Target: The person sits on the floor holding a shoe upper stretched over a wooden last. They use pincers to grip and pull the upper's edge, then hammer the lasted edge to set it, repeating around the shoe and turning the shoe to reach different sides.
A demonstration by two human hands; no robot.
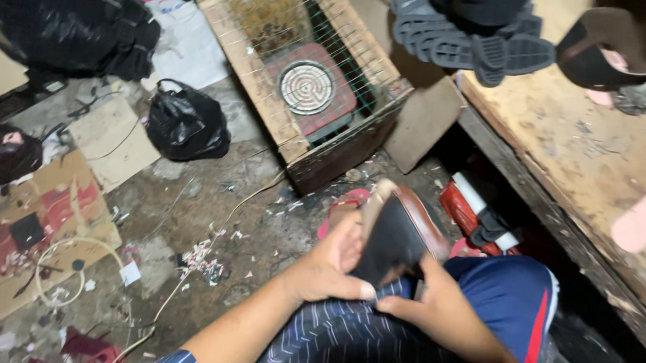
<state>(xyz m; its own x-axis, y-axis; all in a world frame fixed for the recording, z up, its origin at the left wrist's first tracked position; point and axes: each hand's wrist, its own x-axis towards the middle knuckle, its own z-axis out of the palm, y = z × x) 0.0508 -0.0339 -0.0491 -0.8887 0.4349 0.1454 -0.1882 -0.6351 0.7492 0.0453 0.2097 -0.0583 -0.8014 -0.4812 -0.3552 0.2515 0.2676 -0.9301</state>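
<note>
The shoe sole (397, 233) is black with a brown rim; the shorts (512, 298) are blue with a red stripe; the plastic bag (186, 123) is black.

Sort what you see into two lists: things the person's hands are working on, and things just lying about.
In hand:
shoe sole, black with a brown edge
left hand, gripping it
right hand, gripping it

Lying about:
stack of dark soles on the workbench
black bag
wooden crate with a round hotplate
cardboard
</note>
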